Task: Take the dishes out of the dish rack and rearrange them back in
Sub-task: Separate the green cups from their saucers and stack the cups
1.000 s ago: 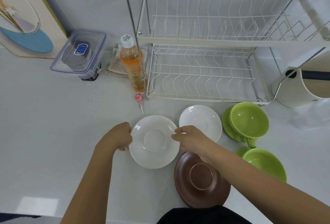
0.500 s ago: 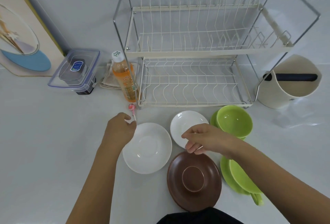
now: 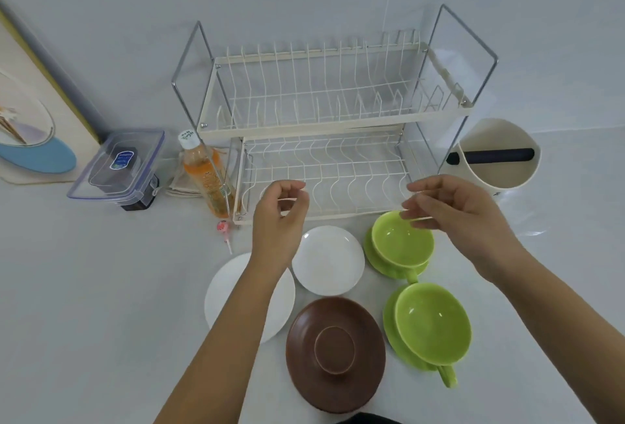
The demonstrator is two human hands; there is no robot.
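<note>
The two-tier white wire dish rack stands at the back with no dishes in it. On the counter in front lie a large white plate, a smaller white plate, a brown saucer and two green cups on green saucers, one farther and one nearer. My left hand hovers above the rack's front edge, fingers loosely curled, holding nothing. My right hand hangs over the far green cup, fingers relaxed and holding nothing.
An orange drink bottle stands by the rack's left post, with a lollipop on the counter in front. A clear lidded box sits at the left, a cream tub with a dark bar at the right.
Both hands have let go of the large white plate and risen toward the rack. The view has pulled back, showing the whole rack.
</note>
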